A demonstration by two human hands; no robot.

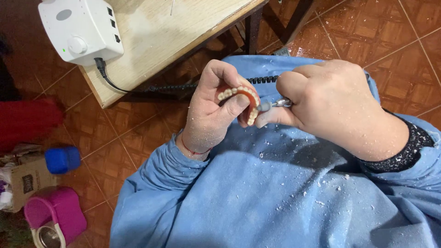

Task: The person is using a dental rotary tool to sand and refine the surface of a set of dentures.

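My left hand (209,112) grips a pink denture (243,98) with a curved row of pale teeth, thumb pressed across its inside. My right hand (326,98) is closed around a metal rotary handpiece (278,104), and the tool's tip touches the denture's right end. A coiled black cord (183,86) runs from behind my hands to a white control box (80,30) on the wooden table. Both hands hover over my lap, which is covered by a blue gown (275,193) sprinkled with white shavings. White dust clings to both hands.
A light wooden table (156,41) stands at the top left over a brown tiled floor (133,138). On the floor at left sit a blue cap-shaped object (62,159), a magenta container (55,216), a cardboard box (27,181) and something red (27,121).
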